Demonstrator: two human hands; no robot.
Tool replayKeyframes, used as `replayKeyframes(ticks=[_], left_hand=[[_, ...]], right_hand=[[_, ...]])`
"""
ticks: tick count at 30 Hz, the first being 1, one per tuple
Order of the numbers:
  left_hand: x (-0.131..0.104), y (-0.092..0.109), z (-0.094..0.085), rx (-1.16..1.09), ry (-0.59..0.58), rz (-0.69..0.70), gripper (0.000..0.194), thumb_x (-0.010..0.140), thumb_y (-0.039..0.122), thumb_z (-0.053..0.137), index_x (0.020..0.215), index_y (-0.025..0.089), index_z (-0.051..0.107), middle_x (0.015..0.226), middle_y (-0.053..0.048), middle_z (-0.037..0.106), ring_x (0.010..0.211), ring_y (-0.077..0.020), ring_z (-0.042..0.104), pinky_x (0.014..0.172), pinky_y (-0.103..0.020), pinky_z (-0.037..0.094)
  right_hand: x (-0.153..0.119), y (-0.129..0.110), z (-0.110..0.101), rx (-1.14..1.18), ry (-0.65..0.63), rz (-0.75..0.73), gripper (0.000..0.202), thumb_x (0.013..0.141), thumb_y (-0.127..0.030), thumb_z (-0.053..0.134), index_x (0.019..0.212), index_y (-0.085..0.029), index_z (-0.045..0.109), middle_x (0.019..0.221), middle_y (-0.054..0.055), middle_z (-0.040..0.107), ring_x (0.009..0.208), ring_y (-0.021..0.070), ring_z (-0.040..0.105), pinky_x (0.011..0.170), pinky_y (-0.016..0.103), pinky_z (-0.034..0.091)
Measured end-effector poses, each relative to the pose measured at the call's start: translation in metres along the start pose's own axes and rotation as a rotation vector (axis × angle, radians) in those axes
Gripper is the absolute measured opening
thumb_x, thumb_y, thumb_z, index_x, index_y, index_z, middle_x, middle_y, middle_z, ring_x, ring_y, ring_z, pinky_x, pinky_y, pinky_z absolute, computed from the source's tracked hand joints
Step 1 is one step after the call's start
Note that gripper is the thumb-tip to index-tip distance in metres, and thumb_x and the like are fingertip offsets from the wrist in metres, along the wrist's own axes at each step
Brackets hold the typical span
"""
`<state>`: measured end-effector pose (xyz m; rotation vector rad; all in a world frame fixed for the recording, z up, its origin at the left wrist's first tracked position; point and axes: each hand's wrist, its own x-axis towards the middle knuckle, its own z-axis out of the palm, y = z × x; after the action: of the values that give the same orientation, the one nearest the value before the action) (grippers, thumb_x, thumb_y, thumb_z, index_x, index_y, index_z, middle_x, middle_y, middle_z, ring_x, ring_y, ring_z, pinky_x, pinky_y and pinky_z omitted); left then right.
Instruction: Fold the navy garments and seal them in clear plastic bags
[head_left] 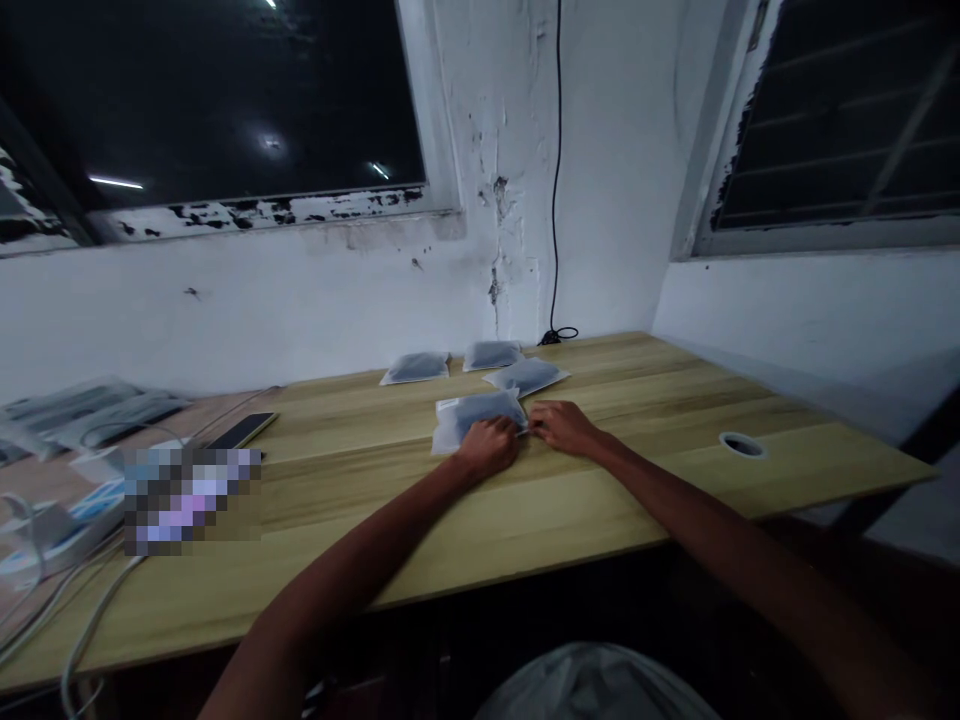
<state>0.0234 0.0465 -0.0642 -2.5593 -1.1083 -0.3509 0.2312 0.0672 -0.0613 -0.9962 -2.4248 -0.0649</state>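
Observation:
A frosted plastic bag [455, 414] with something dark inside lies flat on the wooden table, nearest to me of several such bags. My left hand [491, 445] rests on its right part, fingers curled down on the bag. At the bag's right edge my right hand [561, 425] is closed, its fingertips pinched together on that edge. Just behind is another frosted bag [527, 375]. Two more stand by the wall, a middle bag [491, 354] and a left bag [416, 367].
To the left lie a dark phone [244, 430], a blurred-out patch [191, 500], a white power strip [64, 545] with cables, and grey plastic packages [97, 415]. A black cable [556, 200] hangs down the wall. A round cable hole [742, 445] is at the right.

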Motion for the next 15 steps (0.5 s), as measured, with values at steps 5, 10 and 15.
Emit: replayKeyframes(ticks=[5, 10, 15], left_hand=[[0.002, -0.033, -0.004, 0.075, 0.015, 0.001, 0.021, 0.092, 0.019, 0.044, 0.087, 0.013, 0.064, 0.091, -0.014, 0.064, 0.090, -0.0231, 0.061, 0.076, -0.033, 0.048], [-0.004, -0.058, -0.006, 0.114, 0.028, -0.060, 0.018, 0.090, 0.017, 0.044, 0.092, 0.014, 0.062, 0.095, -0.013, 0.064, 0.093, -0.0231, 0.060, 0.077, -0.033, 0.048], [-0.012, -0.054, 0.001, -0.018, 0.029, -0.078, 0.016, 0.083, 0.021, 0.053, 0.099, 0.017, 0.057, 0.103, -0.010, 0.063, 0.091, -0.0206, 0.060, 0.075, -0.030, 0.049]], right_hand=[[-0.008, 0.050, -0.028, 0.062, 0.180, 0.157, 0.006, 0.080, -0.019, 0.066, 0.077, -0.021, 0.072, 0.086, 0.003, 0.070, 0.079, 0.0173, 0.062, 0.073, 0.027, 0.042], [-0.022, 0.083, -0.043, 0.023, 0.156, 0.282, 0.006, 0.076, -0.020, 0.067, 0.076, -0.020, 0.073, 0.082, 0.003, 0.071, 0.077, 0.0175, 0.062, 0.070, 0.026, 0.042], [-0.023, 0.078, -0.035, 0.029, 0.070, 0.337, 0.007, 0.073, -0.017, 0.066, 0.074, -0.019, 0.072, 0.078, 0.003, 0.071, 0.073, 0.0161, 0.062, 0.065, 0.024, 0.039]])
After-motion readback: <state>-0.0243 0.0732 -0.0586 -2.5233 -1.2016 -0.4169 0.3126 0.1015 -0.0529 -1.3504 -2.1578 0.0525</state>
